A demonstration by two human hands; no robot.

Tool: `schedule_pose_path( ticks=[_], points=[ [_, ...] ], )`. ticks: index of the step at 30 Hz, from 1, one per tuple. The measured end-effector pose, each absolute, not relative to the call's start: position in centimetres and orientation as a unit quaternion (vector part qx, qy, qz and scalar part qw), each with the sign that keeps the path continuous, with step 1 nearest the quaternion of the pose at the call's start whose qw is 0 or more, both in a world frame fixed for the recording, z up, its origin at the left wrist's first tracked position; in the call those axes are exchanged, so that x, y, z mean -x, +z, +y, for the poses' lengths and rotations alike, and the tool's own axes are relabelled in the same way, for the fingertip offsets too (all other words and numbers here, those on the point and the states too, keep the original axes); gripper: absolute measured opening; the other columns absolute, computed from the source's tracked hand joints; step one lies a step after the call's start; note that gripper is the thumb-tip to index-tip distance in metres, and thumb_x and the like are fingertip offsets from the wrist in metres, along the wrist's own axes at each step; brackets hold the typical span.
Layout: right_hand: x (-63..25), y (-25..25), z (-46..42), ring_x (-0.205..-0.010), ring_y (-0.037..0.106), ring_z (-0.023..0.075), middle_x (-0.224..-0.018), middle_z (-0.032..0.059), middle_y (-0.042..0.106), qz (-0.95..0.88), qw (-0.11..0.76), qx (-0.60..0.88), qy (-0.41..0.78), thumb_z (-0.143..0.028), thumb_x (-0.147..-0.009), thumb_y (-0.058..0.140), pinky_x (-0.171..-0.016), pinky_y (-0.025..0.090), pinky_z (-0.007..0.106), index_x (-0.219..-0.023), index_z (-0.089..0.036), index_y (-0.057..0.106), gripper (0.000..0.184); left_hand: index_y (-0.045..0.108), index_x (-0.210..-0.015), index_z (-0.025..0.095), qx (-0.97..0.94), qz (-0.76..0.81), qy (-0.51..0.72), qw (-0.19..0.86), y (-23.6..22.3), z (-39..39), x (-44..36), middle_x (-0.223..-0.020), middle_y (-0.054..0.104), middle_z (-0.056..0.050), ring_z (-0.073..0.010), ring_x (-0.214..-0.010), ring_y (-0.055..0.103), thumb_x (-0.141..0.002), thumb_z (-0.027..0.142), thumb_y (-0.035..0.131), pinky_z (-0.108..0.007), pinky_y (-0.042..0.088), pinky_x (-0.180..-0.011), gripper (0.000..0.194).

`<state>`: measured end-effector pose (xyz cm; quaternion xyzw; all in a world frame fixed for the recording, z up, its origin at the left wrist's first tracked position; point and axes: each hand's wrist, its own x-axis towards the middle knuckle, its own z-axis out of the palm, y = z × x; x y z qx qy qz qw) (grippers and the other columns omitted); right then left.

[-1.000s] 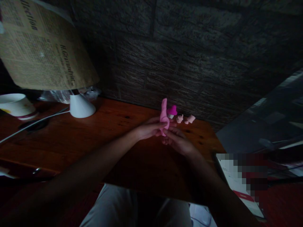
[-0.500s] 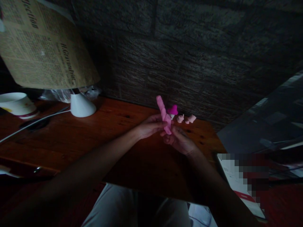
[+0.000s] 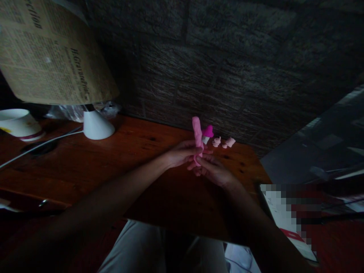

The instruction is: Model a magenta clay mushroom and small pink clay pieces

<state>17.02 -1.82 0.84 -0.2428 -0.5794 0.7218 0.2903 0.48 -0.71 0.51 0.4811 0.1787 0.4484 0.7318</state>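
A pink roll of clay (image 3: 197, 134) stands upright between my two hands above a wooden table (image 3: 113, 167). My left hand (image 3: 180, 153) has its fingers closed on the roll's lower end from the left. My right hand (image 3: 213, 170) pinches the same end from the right and below. Just behind the roll stands a small figure with a magenta cap (image 3: 207, 132). Two small pale pink clay pieces (image 3: 223, 142) lie to its right near the wall.
A white lamp base (image 3: 96, 127) with a newspaper-print shade (image 3: 54, 57) stands at the back left, its cord running left. A white cup (image 3: 17, 123) sits at the far left. A dark brick wall backs the table. Papers (image 3: 287, 223) lie at the right.
The clay roll leaned left half a second ago and now stands nearly upright again. Both hands shifted slightly around its lower end and kept their hold.
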Motion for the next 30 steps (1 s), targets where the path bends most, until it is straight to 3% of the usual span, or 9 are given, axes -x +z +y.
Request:
schedule_pose_path(
  ticks=[6, 11, 15, 19, 23, 30],
  points=[
    [-17.0, 0.8, -1.8, -0.055, 0.061, 0.0090, -0.081, 0.0034, 0.076, -0.592, 0.280, 0.245, 0.715, -0.055, -0.082, 0.072, -0.056, 0.051, 0.023, -0.094, -0.020, 0.072, 0.037, 0.070, -0.091, 0.015, -0.476, 0.197, 0.470, 0.717, 0.3, -0.6, -0.7, -0.094, 0.075, -0.010, -0.0211, -0.084, 0.072, -0.070, 0.035, 0.083, -0.024, 0.053, -0.056, 0.031],
    [-17.1, 0.3, -1.4, -0.059, 0.063, 0.0094, -0.082, 0.0037, 0.075, -0.605, 0.306, 0.264, 0.686, -0.054, -0.085, 0.068, -0.057, 0.049, 0.023, -0.092, -0.020, 0.071, 0.035, 0.072, -0.099, 0.013, -0.480, 0.230, 0.486, 0.694, 0.9, -0.8, -0.9, -0.099, 0.076, -0.012, -0.0144, -0.070, 0.069, -0.068, 0.039, 0.084, -0.019, 0.049, -0.050, 0.042],
    [-17.2, -0.1, -0.7, -0.057, 0.064, 0.0111, -0.082, 0.0068, 0.076, -0.668, 0.318, 0.318, 0.594, -0.059, -0.086, 0.064, -0.055, 0.048, 0.025, -0.092, -0.017, 0.071, 0.043, 0.071, -0.106, 0.012, -0.498, 0.268, 0.496, 0.659, 0.6, -0.5, -1.2, -0.106, 0.075, -0.014, -0.0165, -0.075, 0.070, -0.069, 0.037, 0.084, -0.024, 0.054, -0.058, 0.046],
    [-17.2, -0.4, -0.4, -0.056, 0.065, 0.0119, -0.081, 0.0082, 0.076, -0.699, 0.302, 0.359, 0.539, -0.056, -0.088, 0.062, -0.056, 0.050, 0.027, -0.087, -0.016, 0.071, 0.041, 0.071, -0.107, 0.011, -0.526, 0.279, 0.487, 0.639, -0.2, -0.1, -1.4, -0.108, 0.074, -0.016, -0.0146, -0.069, 0.069, -0.076, 0.043, 0.078, -0.023, 0.052, -0.056, 0.045],
    [-17.1, -0.5, -0.4, -0.055, 0.065, 0.0112, -0.082, 0.0081, 0.076, -0.699, 0.297, 0.370, 0.535, -0.052, -0.088, 0.063, -0.053, 0.050, 0.025, -0.083, -0.016, 0.070, 0.037, 0.073, -0.103, 0.011, -0.550, 0.284, 0.481, 0.620, -0.2, -0.1, -1.3, -0.104, 0.075, -0.015, -0.0112, -0.061, 0.065, -0.080, 0.044, 0.074, -0.023, 0.051, -0.054, 0.040],
    [-16.8, -0.6, -0.4, -0.058, 0.065, 0.0110, -0.092, 0.0087, 0.075, -0.710, 0.309, 0.354, 0.525, -0.053, -0.089, 0.061, -0.053, 0.052, 0.025, -0.096, -0.016, 0.070, 0.038, 0.074, -0.107, 0.011, -0.555, 0.323, 0.473, 0.603, -0.1, 0.0, -1.2, -0.091, 0.076, -0.014, -0.0103, -0.056, 0.061, -0.088, 0.044, 0.066, -0.022, 0.046, -0.049, 0.039]
  ],
)
